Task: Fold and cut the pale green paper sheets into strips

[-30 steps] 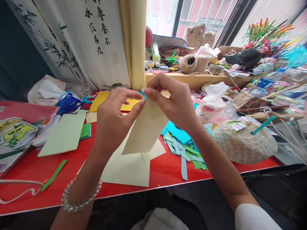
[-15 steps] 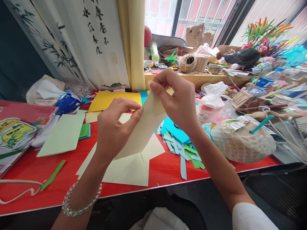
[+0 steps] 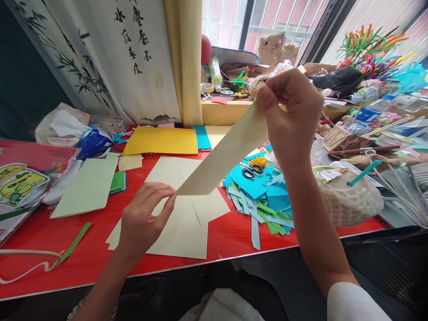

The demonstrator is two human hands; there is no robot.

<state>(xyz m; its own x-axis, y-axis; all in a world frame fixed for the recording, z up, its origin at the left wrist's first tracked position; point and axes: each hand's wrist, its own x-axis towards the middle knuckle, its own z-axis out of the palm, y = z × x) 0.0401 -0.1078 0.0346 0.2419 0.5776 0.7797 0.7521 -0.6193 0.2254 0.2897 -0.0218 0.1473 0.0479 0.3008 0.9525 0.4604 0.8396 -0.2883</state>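
Observation:
Between my two hands a cream sheet of paper point(image 3: 227, 156) is stretched on a slant above the table. My left hand point(image 3: 145, 218) pinches its lower left corner between thumb and fingers. Higher up and to the right, my right hand point(image 3: 294, 116) grips the opposite upper end, its thumb in front. Below lie more pale cream sheets point(image 3: 180, 234), spread over one another on the red table point(image 3: 230, 240). Right of them is a heap of blue and green paper strips point(image 3: 257, 214), with black-handled scissors point(image 3: 250, 170) on top.
Folded pale green paper point(image 3: 87, 187) and a green strip point(image 3: 75, 243) lie at left, near white glasses point(image 3: 30, 263). A yellow sheet point(image 3: 160, 140) is at the back. At right stands a netted coconut point(image 3: 351, 196) with a straw, beside crowded craft supplies.
My right hand has risen and moved right, while my left hand has dropped to the lower left. The cream paper is now drawn out lengthwise between them, and the scissors have come into view.

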